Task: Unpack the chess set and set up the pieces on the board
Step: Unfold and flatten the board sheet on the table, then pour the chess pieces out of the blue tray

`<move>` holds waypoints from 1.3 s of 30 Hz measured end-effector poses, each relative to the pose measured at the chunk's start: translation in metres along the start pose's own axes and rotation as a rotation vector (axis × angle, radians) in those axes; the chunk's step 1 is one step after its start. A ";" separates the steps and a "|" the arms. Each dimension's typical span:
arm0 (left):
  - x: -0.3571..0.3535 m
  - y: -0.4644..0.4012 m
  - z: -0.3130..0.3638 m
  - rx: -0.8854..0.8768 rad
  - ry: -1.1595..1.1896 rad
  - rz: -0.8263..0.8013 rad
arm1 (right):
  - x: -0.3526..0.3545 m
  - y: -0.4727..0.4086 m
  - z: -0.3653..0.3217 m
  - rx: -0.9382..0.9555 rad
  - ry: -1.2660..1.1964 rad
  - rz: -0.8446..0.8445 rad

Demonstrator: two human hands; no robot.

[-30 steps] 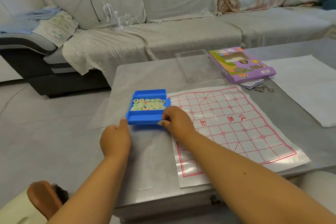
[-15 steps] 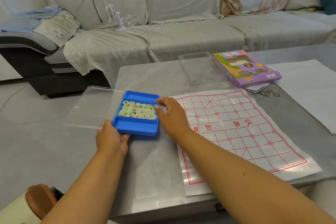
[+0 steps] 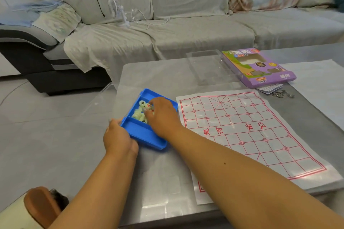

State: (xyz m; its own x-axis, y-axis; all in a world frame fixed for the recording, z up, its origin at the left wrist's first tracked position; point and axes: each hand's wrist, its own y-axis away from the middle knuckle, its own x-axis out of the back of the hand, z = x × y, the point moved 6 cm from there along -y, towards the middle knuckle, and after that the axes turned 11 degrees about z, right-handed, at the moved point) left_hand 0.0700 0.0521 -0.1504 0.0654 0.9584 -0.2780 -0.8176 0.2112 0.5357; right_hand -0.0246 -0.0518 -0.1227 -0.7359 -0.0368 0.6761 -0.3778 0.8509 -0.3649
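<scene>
Right hand fingers curled down into the pile of small round pale-green plastic chess discs, seemingly pinching one, exact grip hidden. Left hand grips the near-left corner of the shallow blue plastic compartment tray holding them, tilted up.

Discs look light, hard, slick; best pinched by the rim, then carried right of the fingers to the thin floppy red-gridded plastic board sheet on the grey table.

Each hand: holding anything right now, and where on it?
Left hand grips the blue tray at its near-left corner. Right hand reaches into the pieces; whether it pinches one cannot be told.
</scene>
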 end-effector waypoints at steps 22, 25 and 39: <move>-0.008 -0.032 -0.025 0.107 0.160 0.037 | -0.069 -0.036 -0.011 0.082 0.257 -0.265; -0.007 -0.033 -0.025 0.096 0.147 0.061 | -0.069 -0.037 -0.014 0.099 0.222 -0.268; -0.012 -0.031 -0.025 0.157 0.166 0.021 | -0.054 -0.053 -0.004 0.020 0.033 -0.248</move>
State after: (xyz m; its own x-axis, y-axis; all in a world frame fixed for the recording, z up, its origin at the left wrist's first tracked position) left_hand 0.0800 0.0293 -0.1832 -0.0562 0.9207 -0.3861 -0.7181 0.2314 0.6563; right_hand 0.0370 -0.0929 -0.1376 -0.6006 -0.2252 0.7672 -0.5554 0.8078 -0.1977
